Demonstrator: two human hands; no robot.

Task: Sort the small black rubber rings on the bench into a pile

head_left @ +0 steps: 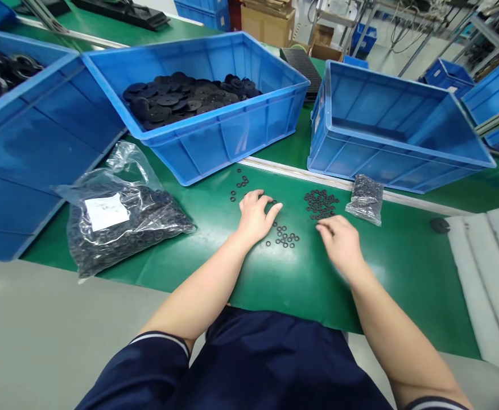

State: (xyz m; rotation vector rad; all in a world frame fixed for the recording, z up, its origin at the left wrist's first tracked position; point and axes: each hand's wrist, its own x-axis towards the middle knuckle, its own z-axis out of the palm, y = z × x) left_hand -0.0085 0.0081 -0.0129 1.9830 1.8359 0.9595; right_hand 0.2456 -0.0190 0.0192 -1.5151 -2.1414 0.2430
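Note:
Several small black rings (pixel 285 235) lie loose on the green tabletop (pixel 215 256). My left hand (pixel 255 216) rests on the table among them, fingers spread, with a few rings at its fingertips. Beyond it is a small scatter of more rings (pixel 242 183). A denser pile of black rings (pixel 320 203) sits further right. My right hand (pixel 341 239) is at the near edge of that pile, thumb and fingers pinched together; whatever is between them is too small to make out. Right of the pile lies a small clear bag (pixel 366 196) filled with dark pieces.
A large clear bag (pixel 125 228) of dark pieces, with a white label, lies at left. Behind stand a blue bin (pixel 227 136) of black discs and another blue bin (pixel 403 156). A third bin (pixel 40 171) is far left. White foam rolls (pixel 479 273) lie at right.

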